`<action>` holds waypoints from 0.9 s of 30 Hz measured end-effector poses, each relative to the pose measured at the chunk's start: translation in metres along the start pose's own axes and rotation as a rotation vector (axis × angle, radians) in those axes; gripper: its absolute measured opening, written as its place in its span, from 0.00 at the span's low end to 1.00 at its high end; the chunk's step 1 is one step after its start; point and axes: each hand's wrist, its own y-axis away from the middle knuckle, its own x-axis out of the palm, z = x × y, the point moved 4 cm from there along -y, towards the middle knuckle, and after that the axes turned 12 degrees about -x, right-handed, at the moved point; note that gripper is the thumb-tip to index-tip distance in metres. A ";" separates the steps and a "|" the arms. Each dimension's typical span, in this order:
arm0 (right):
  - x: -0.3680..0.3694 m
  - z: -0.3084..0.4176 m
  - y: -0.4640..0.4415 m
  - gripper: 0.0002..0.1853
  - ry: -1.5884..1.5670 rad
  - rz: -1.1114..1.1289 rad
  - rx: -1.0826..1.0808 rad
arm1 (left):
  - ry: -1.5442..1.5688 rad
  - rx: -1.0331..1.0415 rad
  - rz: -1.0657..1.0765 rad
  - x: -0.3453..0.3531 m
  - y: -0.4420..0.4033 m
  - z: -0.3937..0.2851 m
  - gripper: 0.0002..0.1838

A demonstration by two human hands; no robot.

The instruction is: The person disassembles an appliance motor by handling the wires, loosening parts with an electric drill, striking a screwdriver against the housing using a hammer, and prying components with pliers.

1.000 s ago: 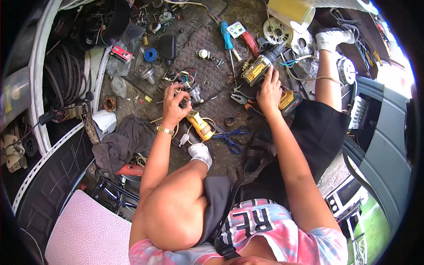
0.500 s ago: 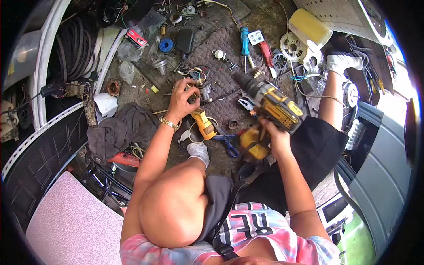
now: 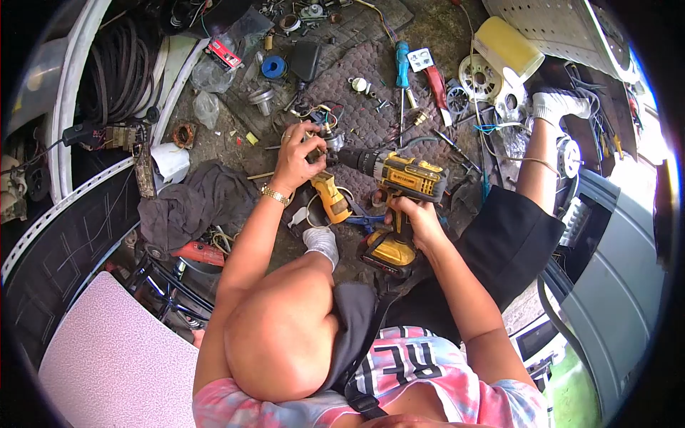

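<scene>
My right hand [image 3: 414, 217] is wrapped round the handle of a yellow and black cordless drill [image 3: 410, 176], its chuck pointing left. The chuck end reaches a small metal part with wires [image 3: 332, 139]. My left hand [image 3: 296, 158], with a gold watch at the wrist, has its fingers closed on that metal part, which they partly cover. Just below my left hand, a yellow tool body [image 3: 330, 200] lies on the floor beside my foot. Scissors with blue handles [image 3: 367, 222] lie partly hidden behind the drill's battery.
A blue screwdriver [image 3: 402, 64] and a red-handled tool [image 3: 435, 89] lie ahead. At the upper right are a yellow container [image 3: 508, 48] and a round white plate [image 3: 480, 77]. A dark cloth [image 3: 189, 207] lies left, near a red tool [image 3: 200, 253]. A grey panel [image 3: 614, 264] stands right.
My right hand has picked up the drill from the floor at the right and swung it left, its chuck now at the metal part. My left hand has stayed at that part.
</scene>
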 end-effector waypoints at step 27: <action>-0.008 0.006 -0.029 0.16 -0.014 0.142 0.026 | 0.040 0.014 0.068 -0.003 -0.003 0.004 0.16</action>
